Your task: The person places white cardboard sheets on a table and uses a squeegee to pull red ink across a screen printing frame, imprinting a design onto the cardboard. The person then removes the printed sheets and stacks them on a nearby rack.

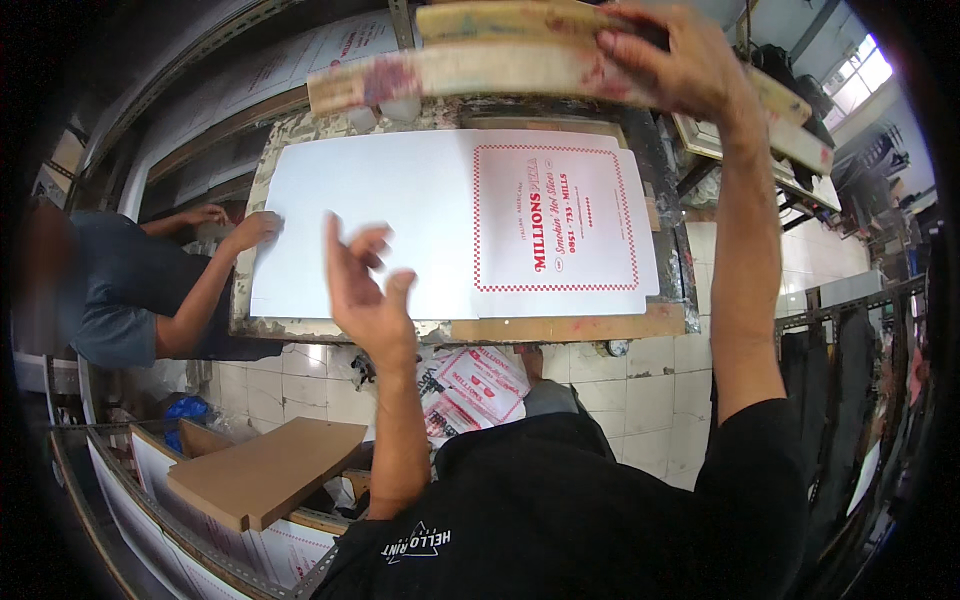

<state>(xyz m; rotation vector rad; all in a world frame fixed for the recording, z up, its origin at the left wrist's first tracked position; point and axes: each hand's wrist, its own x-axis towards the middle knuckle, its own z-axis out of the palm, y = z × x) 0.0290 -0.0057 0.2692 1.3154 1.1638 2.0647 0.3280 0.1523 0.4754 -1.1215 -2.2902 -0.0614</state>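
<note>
A large white cardboard sheet (375,175) lies flat on the worktable, with a red checked border and red lettering printed on its right half. Over its middle hovers my left hand (365,290), slightly blurred, fingers apart and holding nothing. At the far side my right hand (680,65) grips the edge of a raised wooden screen-printing frame (480,75), which is stained with red and purple ink. The frame's far part runs out of view. A co-worker's hand (258,230) touches the sheet's left edge.
The co-worker (130,280) stands left of the paint-crusted worktable (580,327). Racks with more white printed sheets (300,60) stand at the far left. A brown cardboard piece (270,470) rests on a rack at lower left. Printed scraps (475,385) lie below the table; dark racks (850,400) stand right.
</note>
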